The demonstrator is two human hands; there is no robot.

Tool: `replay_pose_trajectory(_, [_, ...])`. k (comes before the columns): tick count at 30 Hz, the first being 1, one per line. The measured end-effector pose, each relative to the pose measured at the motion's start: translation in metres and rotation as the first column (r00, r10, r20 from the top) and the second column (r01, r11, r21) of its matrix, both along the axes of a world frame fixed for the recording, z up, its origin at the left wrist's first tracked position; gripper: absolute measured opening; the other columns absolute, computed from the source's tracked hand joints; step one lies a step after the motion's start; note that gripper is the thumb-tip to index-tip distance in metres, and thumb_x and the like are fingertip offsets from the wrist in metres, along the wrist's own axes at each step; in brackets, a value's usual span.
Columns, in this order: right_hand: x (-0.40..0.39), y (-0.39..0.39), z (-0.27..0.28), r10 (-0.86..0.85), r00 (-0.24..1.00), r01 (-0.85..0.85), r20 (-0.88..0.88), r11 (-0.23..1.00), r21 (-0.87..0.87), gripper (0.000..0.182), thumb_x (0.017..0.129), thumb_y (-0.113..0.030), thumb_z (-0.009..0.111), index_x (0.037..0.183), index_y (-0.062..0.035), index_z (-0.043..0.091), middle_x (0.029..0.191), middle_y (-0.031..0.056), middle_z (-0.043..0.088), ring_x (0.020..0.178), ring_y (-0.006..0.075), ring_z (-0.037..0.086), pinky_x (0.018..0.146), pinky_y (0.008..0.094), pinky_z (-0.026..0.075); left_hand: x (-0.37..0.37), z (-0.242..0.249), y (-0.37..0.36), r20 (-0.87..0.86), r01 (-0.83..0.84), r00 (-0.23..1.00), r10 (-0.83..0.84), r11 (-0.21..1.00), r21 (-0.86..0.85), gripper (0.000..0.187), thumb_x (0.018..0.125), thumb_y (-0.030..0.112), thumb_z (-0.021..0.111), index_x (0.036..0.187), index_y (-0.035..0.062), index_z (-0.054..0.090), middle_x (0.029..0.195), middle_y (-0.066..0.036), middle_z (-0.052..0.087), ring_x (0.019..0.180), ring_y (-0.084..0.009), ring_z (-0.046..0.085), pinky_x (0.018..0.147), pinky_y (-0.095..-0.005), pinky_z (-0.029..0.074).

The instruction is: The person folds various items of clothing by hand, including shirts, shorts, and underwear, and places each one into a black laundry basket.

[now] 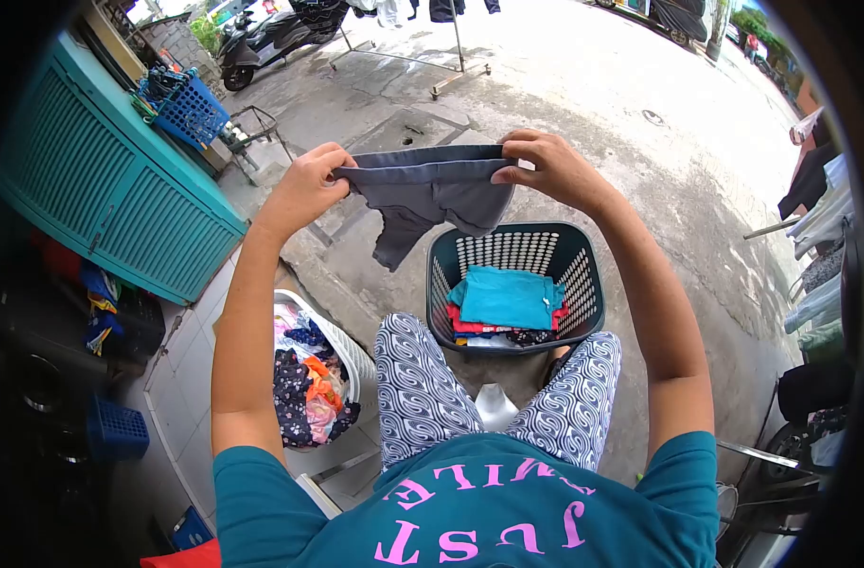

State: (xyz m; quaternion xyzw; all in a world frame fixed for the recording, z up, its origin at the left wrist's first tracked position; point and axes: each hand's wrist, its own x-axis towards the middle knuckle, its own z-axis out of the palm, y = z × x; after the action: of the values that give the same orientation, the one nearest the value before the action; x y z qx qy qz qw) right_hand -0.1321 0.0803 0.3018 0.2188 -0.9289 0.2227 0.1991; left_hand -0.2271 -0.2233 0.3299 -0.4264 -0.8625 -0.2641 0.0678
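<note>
A grey pair of shorts or briefs [437, 194] hangs stretched in the air by its waistband. My left hand [318, 180] pinches one end of the waistband, and my right hand [538, 168] pinches the other. Below the garment, in front of my knees, stands a dark green basket [598, 289] with a folded teal cloth [506, 297] on top of red and other folded clothes. A white basket [352, 355] beside my left leg holds a loose heap of mixed clothes [314, 398].
Teal louvered doors [120, 189] stand at the left with a blue basket [191, 109] of hangers. A wheeled drying rack [460, 71] and a scooter [271, 43] are ahead on the concrete. Clothes [825, 213] hang along the right side.
</note>
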Motion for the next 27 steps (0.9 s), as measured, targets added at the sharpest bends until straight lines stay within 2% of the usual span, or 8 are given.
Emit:
replay_pose_trajectory(3, [-0.003, 0.015, 0.007, -0.128, 0.975, 0.171, 0.181, 0.953, -0.250, 0.027, 0.076, -0.028, 0.067, 0.078, -0.0017, 0.060, 0.075, 0.0063, 0.058, 0.070, 0.0158, 0.054, 0.063, 0.0280, 0.042, -0.008, 0.001, 0.014, 0.089, 0.031, 0.995, -0.039, 0.996, 0.083, 0.008, 0.074, 0.000, 0.056, 0.080, -0.0021, 0.051, 0.080, -0.002, 0.049, 0.073, -0.0083, 0.048, 0.065, -0.0216, 0.040])
replay_pose_trajectory(5, [-0.003, 0.021, -0.001, 0.011, 0.967, 0.147, 0.254, 0.793, -0.591, 0.023, 0.076, -0.026, 0.068, 0.076, -0.0043, 0.059, 0.066, 0.0006, 0.054, 0.063, 0.0090, 0.049, 0.058, 0.0233, 0.037, -0.010, -0.006, 0.021, 0.130, 0.095, 0.983, -0.128, 0.968, 0.232, 0.014, 0.076, 0.011, 0.063, 0.076, 0.0005, 0.053, 0.073, 0.000, 0.049, 0.064, -0.0061, 0.045, 0.055, -0.0228, 0.038])
replay_pose_trajectory(10, [-0.004, 0.025, 0.004, 0.180, 0.965, 0.071, 0.190, 0.520, -0.851, 0.019, 0.075, -0.022, 0.068, 0.077, -0.0046, 0.060, 0.066, 0.0015, 0.055, 0.064, 0.0083, 0.050, 0.059, 0.0237, 0.040, -0.014, -0.015, 0.049, 0.540, -0.189, 0.828, -0.154, 0.829, 0.526, 0.022, 0.075, 0.009, 0.065, 0.087, 0.0100, 0.047, 0.077, 0.005, 0.047, 0.068, -0.0028, 0.044, 0.060, -0.0179, 0.036])
replay_pose_trajectory(11, [-0.010, 0.025, -0.003, 0.177, 0.964, 0.082, 0.200, 0.516, -0.852, 0.019, 0.075, -0.022, 0.068, 0.077, -0.0046, 0.060, 0.066, 0.0015, 0.055, 0.064, 0.0083, 0.050, 0.059, 0.0237, 0.040, -0.011, -0.020, 0.058, 0.550, -0.192, 0.821, -0.155, 0.832, 0.521, 0.022, 0.075, 0.009, 0.065, 0.087, 0.0100, 0.047, 0.077, 0.005, 0.047, 0.068, -0.0028, 0.044, 0.060, -0.0179, 0.036])
replay_pose_trajectory(14, [-0.015, 0.011, -0.002, -0.272, 0.944, 0.327, 0.186, 0.702, -0.632, 0.026, 0.073, -0.022, 0.066, 0.084, 0.0008, 0.060, 0.070, 0.0110, 0.060, 0.064, 0.0128, 0.057, 0.057, 0.0253, 0.044, 0.000, -0.033, 0.093, 0.478, -0.331, 0.876, -0.062, 0.643, 0.691, 0.025, 0.073, 0.009, 0.065, 0.090, 0.0058, 0.048, 0.078, -0.001, 0.049, 0.067, -0.0089, 0.046, 0.059, -0.0234, 0.040])
replay_pose_trajectory(20, [0.005, -0.043, 0.019, -0.251, 0.965, 0.246, 0.077, 0.765, -0.595, 0.047, 0.068, -0.037, 0.071, 0.085, 0.0049, 0.057, 0.071, 0.0151, 0.061, 0.061, 0.0210, 0.060, 0.056, 0.0273, 0.047, 0.084, -0.022, 0.145, 0.197, -0.221, 0.972, 0.125, 0.767, 0.603, 0.043, 0.073, 0.009, 0.065, 0.107, 0.0049, 0.039, 0.099, -0.016, 0.052, 0.089, -0.0262, 0.057, 0.074, -0.0356, 0.049])
replay_pose_trajectory(23, [0.011, -0.045, 0.030, -0.259, 0.963, 0.252, 0.070, 0.781, -0.571, 0.057, 0.065, -0.041, 0.073, 0.090, 0.0065, 0.054, 0.072, 0.0186, 0.060, 0.067, 0.0238, 0.061, 0.061, 0.0298, 0.048, 0.096, -0.026, 0.144, 0.350, -0.144, 0.920, -0.178, 0.675, 0.723, 0.057, 0.076, 0.000, 0.059, 0.126, 0.0034, 0.032, 0.113, -0.011, 0.047, 0.102, -0.0181, 0.051, 0.083, -0.0273, 0.046])
replay_pose_trajectory(27, [0.013, -0.043, 0.026, -0.174, 0.984, 0.138, -0.035, 0.874, -0.466, 0.070, 0.062, -0.048, 0.075, 0.102, 0.0042, 0.050, 0.077, 0.0197, 0.061, 0.070, 0.0240, 0.063, 0.061, 0.0314, 0.050, 0.095, -0.030, 0.137, 0.374, -0.141, 0.878, -0.299, 0.584, 0.800, 0.061, 0.078, -0.005, 0.051, 0.131, 0.0021, 0.021, 0.116, -0.016, 0.043, 0.104, -0.0224, 0.051, 0.088, -0.0300, 0.046])
